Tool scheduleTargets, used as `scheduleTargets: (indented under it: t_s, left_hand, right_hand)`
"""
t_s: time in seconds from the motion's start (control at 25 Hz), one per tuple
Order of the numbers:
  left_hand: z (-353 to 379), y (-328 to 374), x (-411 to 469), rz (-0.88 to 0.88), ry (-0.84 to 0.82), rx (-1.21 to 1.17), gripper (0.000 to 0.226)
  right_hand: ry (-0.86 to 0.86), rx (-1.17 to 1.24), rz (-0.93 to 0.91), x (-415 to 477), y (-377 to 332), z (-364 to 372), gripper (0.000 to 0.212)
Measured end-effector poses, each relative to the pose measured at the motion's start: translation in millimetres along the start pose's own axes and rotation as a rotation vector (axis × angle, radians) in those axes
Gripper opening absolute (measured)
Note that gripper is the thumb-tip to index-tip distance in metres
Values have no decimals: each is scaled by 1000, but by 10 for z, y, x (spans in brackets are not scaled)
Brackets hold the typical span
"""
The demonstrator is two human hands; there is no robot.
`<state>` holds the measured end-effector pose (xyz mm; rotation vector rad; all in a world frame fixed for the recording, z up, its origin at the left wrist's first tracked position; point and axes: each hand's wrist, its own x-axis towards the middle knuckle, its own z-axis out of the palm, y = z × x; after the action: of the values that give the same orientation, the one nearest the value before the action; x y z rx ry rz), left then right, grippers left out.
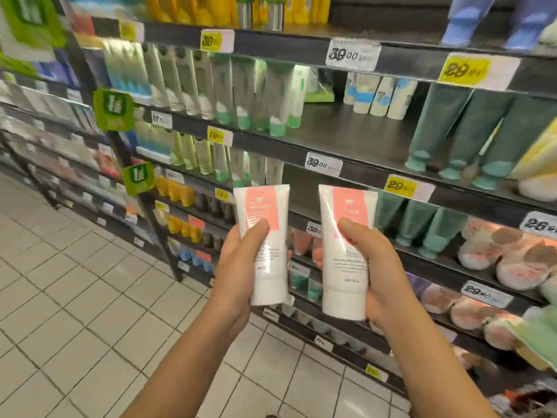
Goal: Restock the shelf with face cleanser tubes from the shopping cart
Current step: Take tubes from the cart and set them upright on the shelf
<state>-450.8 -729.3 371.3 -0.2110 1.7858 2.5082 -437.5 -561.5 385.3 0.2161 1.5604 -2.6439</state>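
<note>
The left hand (pixel 238 267) holds one tube up in front of the shelves. Its grip is closed round the left tube (pixel 271 267), with the thumb on the front. The right hand (pixel 376 267) holds another one the same way, its grip closed round the right tube (pixel 346 267). Both tubes are white with a pink patch near the top. They stand up straight with the cap end down. The left tube is at 9 o'clock from the right tube. They are near each other but do not touch.

At 12 o'clock from the tubes there is a dark shelf (pixel 346 128) with a bare spot. At 11 o'clock stands a row of tubes with green caps (pixel 241 92). At 2 o'clock stand big teal tubes (pixel 470 137). Small white and blue tubes (pixel 379 96) stand at the back of the bare spot. A white price tag (pixel 323 163) and a yellow price tag (pixel 401 186) are stuck on the shelf edge just above the two tubes. At 3 o'clock, pink and white tubes (pixel 512 260) lie on a lower shelf. The tiled floor (pixel 75 297) is at 8 o'clock
</note>
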Motion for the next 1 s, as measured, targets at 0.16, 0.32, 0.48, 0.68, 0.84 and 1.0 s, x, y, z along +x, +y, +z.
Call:
scheduleTargets:
  t_s: [0.16, 0.32, 0.48, 0.68, 0.84, 1.0]
  left_hand:
    - [218, 294, 680, 60, -117, -4, 22]
    - [395, 590, 1060, 79, -213, -33, 25]
    - [494, 957, 1353, 148, -319, -69, 43]
    - [658, 1477, 1744, 277, -519, -84, 41]
    - [828, 1855, 2069, 406, -649, -69, 36]
    - [1021, 2118, 2296, 455, -727, -114, 42]
  right_hand:
    - [27, -35, -81, 548, -284, 110, 39]
    - [34, -83, -172, 828, -588, 236, 48]
    - [58, -89, -324, 1013, -858, 431, 46]
    - [109, -165, -596, 1205, -1233, 762, 25]
    - [186, -215, -799, 1386, -1583, 978, 21]
    - [202, -226, -957, 1524, -1887, 1091, 22]
